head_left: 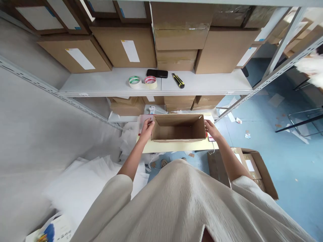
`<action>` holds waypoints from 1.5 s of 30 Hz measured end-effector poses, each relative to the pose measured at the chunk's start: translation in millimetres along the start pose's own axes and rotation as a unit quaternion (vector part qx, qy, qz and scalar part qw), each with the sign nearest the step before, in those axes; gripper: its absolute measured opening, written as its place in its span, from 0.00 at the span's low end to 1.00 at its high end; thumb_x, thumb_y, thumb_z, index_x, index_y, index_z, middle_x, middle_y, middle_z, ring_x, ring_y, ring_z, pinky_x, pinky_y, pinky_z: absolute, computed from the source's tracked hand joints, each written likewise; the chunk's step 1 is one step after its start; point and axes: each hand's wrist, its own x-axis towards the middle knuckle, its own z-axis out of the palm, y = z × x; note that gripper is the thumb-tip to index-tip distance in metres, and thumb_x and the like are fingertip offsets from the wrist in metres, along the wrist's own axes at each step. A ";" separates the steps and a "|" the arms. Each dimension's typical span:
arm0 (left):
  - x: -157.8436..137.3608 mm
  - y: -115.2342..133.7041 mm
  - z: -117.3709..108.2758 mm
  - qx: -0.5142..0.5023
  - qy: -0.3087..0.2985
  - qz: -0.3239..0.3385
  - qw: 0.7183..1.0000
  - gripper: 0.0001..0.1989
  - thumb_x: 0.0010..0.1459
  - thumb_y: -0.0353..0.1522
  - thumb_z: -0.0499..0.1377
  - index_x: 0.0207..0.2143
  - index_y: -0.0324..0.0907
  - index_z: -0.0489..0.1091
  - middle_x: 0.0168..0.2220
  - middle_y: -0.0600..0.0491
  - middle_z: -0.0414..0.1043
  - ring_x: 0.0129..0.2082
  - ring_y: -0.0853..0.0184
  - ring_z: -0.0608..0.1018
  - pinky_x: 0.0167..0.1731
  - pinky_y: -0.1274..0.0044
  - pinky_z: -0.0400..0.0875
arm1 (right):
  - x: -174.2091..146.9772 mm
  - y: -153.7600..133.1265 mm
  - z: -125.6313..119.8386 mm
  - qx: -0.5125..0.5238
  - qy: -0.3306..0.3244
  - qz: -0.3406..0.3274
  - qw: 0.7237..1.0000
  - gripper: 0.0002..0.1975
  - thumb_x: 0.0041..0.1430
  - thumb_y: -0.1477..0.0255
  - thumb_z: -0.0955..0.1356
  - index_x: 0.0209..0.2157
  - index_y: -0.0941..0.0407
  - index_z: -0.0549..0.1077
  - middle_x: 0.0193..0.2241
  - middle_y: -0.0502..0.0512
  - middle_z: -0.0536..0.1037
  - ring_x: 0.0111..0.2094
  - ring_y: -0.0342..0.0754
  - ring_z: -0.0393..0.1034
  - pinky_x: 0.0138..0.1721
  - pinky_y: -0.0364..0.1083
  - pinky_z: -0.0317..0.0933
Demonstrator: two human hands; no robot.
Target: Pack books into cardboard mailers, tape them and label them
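Note:
An open-topped cardboard box [178, 137] stands on the pale yellow work surface [176, 146], its inside facing up at me with nothing showing in it. At its left end my left hand [147, 129] grips the side wall, thumb near the rim. My right hand [211, 129] holds the opposite end, fingers against the outer wall and partly hidden. Something red peeks out beside the box under my right hand. A white item with a cable lies close by on the right.
Above the work surface, a grey shelf [101, 82] carries two tape rolls [135, 81], a black phone-like object [156, 73], a yellow-black utility knife [178, 80] and several closed cartons [126, 47]. White foam sheets [83, 188] pile up at left; a large open carton [264, 174] sits at right.

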 end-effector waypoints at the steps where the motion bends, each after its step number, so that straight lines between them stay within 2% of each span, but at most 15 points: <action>1: -0.7 8.6 -0.5 0.038 0.008 0.043 0.998 0.31 0.70 0.52 0.66 0.69 0.52 0.71 0.65 0.44 0.77 0.65 0.52 0.81 0.64 0.60 0.78 | 1.5 -8.0 -1.5 -0.016 0.020 -0.031 0.999 0.38 0.61 0.31 0.70 0.57 0.46 0.77 0.52 0.57 0.83 0.52 0.59 0.81 0.55 0.61 0.79; 3: -3.0 25.2 -0.2 0.121 0.002 0.141 0.983 0.29 0.70 0.44 0.67 0.70 0.51 0.71 0.69 0.43 0.74 0.70 0.50 0.76 0.70 0.57 0.73 | 2.2 -25.6 -2.1 -0.056 0.064 -0.109 0.990 0.34 0.64 0.35 0.70 0.58 0.46 0.76 0.58 0.60 0.81 0.57 0.60 0.79 0.60 0.64 0.76; 5: -5.1 38.7 1.2 0.199 -0.039 0.207 0.957 0.23 0.70 0.38 0.65 0.66 0.50 0.75 0.67 0.44 0.76 0.70 0.49 0.76 0.73 0.55 0.70 | -0.6 -44.0 1.3 -0.108 0.080 -0.199 0.971 0.28 0.69 0.42 0.70 0.58 0.47 0.77 0.60 0.62 0.80 0.59 0.62 0.78 0.62 0.66 0.75; 8: -7.0 49.2 1.6 0.274 -0.104 0.222 0.930 0.19 0.71 0.34 0.60 0.62 0.49 0.78 0.62 0.44 0.81 0.66 0.49 0.80 0.72 0.55 0.71 | -6.9 -68.0 12.4 -0.193 0.026 -0.316 0.929 0.18 0.74 0.53 0.69 0.57 0.46 0.80 0.58 0.61 0.81 0.60 0.62 0.77 0.65 0.66 0.73; 11: -10.3 47.3 -4.6 0.302 -0.130 0.205 0.922 0.25 0.71 0.37 0.61 0.68 0.48 0.75 0.68 0.43 0.76 0.71 0.50 0.76 0.74 0.57 0.70 | -7.8 -79.6 23.3 -0.271 -0.046 -0.361 0.891 0.16 0.74 0.61 0.69 0.58 0.47 0.81 0.58 0.61 0.82 0.61 0.63 0.77 0.67 0.65 0.71; 14: -16.7 36.8 -17.4 0.317 -0.145 0.177 0.920 0.34 0.69 0.44 0.64 0.74 0.49 0.69 0.77 0.43 0.67 0.79 0.48 0.66 0.80 0.55 0.57 | -3.9 -75.2 24.9 -0.354 -0.076 -0.334 0.870 0.21 0.72 0.60 0.71 0.63 0.48 0.80 0.63 0.63 0.79 0.63 0.67 0.75 0.69 0.69 0.68; 18: -24.0 17.2 -35.0 0.304 -0.158 0.129 0.931 0.47 0.60 0.56 0.72 0.76 0.51 0.67 0.84 0.40 0.52 0.85 0.41 0.50 0.82 0.49 0.38 | -3.5 -55.9 11.3 -0.426 -0.095 -0.247 0.865 0.35 0.67 0.49 0.75 0.71 0.44 0.75 0.71 0.63 0.73 0.72 0.73 0.67 0.75 0.73 0.59; 23: -22.3 -8.1 -42.5 0.317 -0.210 0.100 0.919 0.62 0.46 0.60 0.78 0.78 0.50 0.65 0.86 0.36 0.39 0.86 0.35 0.36 0.80 0.43 0.33 | -10.6 -34.0 -6.3 -0.483 -0.176 -0.166 0.842 0.61 0.54 0.37 0.79 0.82 0.41 0.60 0.83 0.60 0.53 0.83 0.77 0.43 0.81 0.73 0.44; 27: -19.5 -24.2 -35.0 0.322 -0.217 0.088 0.917 0.68 0.42 0.59 0.80 0.81 0.50 0.61 0.87 0.34 0.34 0.85 0.32 0.31 0.78 0.40 0.28 | -12.0 -18.3 -4.1 -0.523 -0.206 -0.158 0.811 0.70 0.49 0.35 0.80 0.85 0.44 0.53 0.86 0.60 0.40 0.85 0.77 0.28 0.82 0.74 0.33; 30: -17.7 -29.3 -29.2 0.269 -0.205 0.087 0.937 0.68 0.43 0.56 0.81 0.81 0.50 0.59 0.87 0.35 0.36 0.86 0.33 0.34 0.79 0.42 0.30 | -10.0 -10.6 1.0 -0.542 -0.191 -0.159 0.803 0.72 0.51 0.34 0.78 0.86 0.47 0.48 0.87 0.60 0.36 0.85 0.76 0.24 0.83 0.74 0.29; 33: -11.8 -29.9 -29.0 0.166 -0.164 0.087 0.968 0.56 0.53 0.55 0.77 0.79 0.50 0.63 0.85 0.39 0.47 0.86 0.40 0.44 0.82 0.50 0.39 | -8.0 -9.1 2.7 -0.550 -0.185 -0.154 0.799 0.73 0.53 0.32 0.76 0.86 0.49 0.43 0.87 0.61 0.34 0.85 0.75 0.24 0.82 0.74 0.29; 36: 4.9 -34.6 -35.7 0.037 -0.058 0.069 0.995 0.37 0.66 0.52 0.67 0.72 0.48 0.71 0.79 0.41 0.65 0.81 0.47 0.63 0.81 0.58 0.53 | -8.3 -12.0 2.0 -0.562 -0.184 -0.140 0.794 0.74 0.53 0.32 0.76 0.87 0.50 0.41 0.87 0.63 0.34 0.85 0.74 0.24 0.83 0.73 0.30; 38: 23.6 -44.9 -43.6 -0.026 0.029 0.044 0.998 0.27 0.71 0.48 0.63 0.67 0.47 0.75 0.72 0.42 0.74 0.74 0.49 0.72 0.77 0.60 0.63 | -9.6 -15.0 1.3 -0.569 -0.184 -0.133 0.791 0.74 0.53 0.32 0.76 0.87 0.49 0.40 0.86 0.63 0.33 0.85 0.73 0.24 0.83 0.73 0.30; 41: 57.2 -73.0 -58.8 -0.027 0.118 -0.038 0.992 0.19 0.71 0.38 0.59 0.61 0.44 0.76 0.65 0.41 0.78 0.67 0.53 0.79 0.71 0.64 0.70 | -12.1 -19.7 0.7 -0.578 -0.189 -0.124 0.784 0.73 0.54 0.32 0.76 0.87 0.49 0.39 0.86 0.63 0.33 0.85 0.73 0.23 0.83 0.73 0.30; 45: 92.7 -120.8 -76.1 0.091 0.122 -0.208 0.966 0.23 0.67 0.32 0.62 0.62 0.39 0.72 0.63 0.36 0.78 0.64 0.51 0.80 0.69 0.62 0.71 | -14.7 -25.8 1.4 -0.595 -0.190 -0.110 0.773 0.74 0.55 0.33 0.75 0.87 0.49 0.38 0.86 0.63 0.32 0.85 0.72 0.22 0.83 0.73 0.31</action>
